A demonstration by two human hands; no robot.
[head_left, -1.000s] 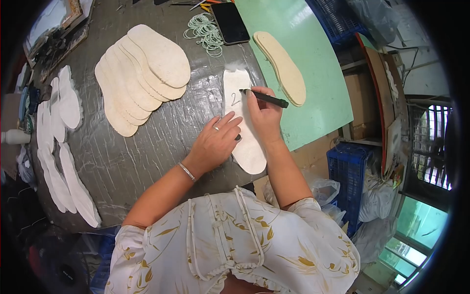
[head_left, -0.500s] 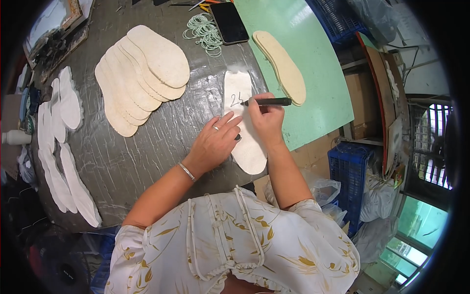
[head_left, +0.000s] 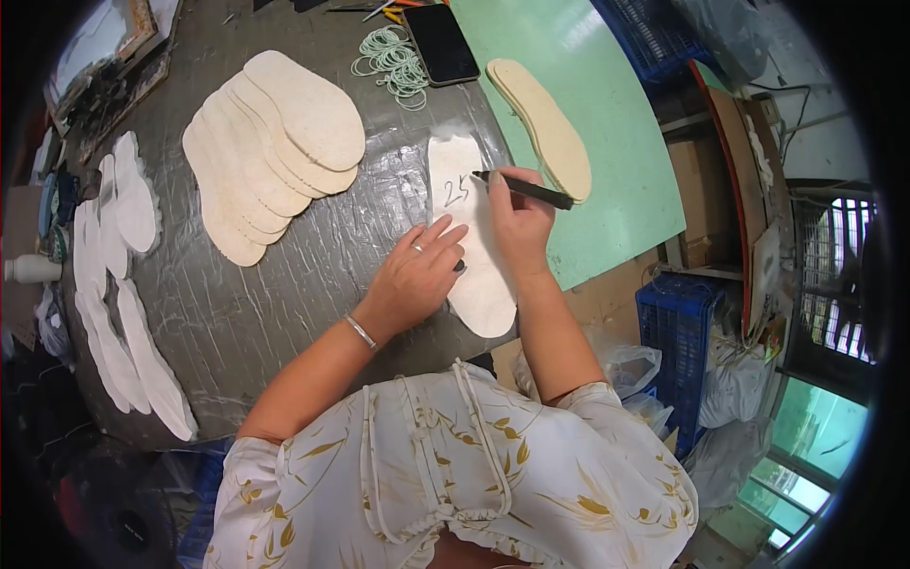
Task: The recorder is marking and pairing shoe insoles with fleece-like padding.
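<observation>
A white insole (head_left: pixel 483 294) lies lengthwise before me, with handwritten black marks on its upper half. My right hand (head_left: pixel 521 213) pinches a black marker (head_left: pixel 536 190), its tip at the marks' upper right. On the insole's left side, my left hand (head_left: pixel 420 266) presses down with its fingers. A small black marker cap (head_left: pixel 461 266) pokes out of that hand by the thumb; the grip on it is partly hidden. Left of the hands, several cream insoles (head_left: pixel 313 114) are fanned out in an overlapping pile.
Several white fleecy insoles (head_left: pixel 137 209) lie at the table's left edge. Pale green rubber bands (head_left: pixel 391 62) and a phone (head_left: pixel 442 45) sit at the back. Stacked cream insoles (head_left: pixel 545 123) rest on the green board (head_left: pixel 626 161). A blue crate (head_left: pixel 675 351) stands right of the table.
My right hand has shifted slightly up and right with the marker, which now slants more. Another stroke shows on the insole. My left hand stays in place.
</observation>
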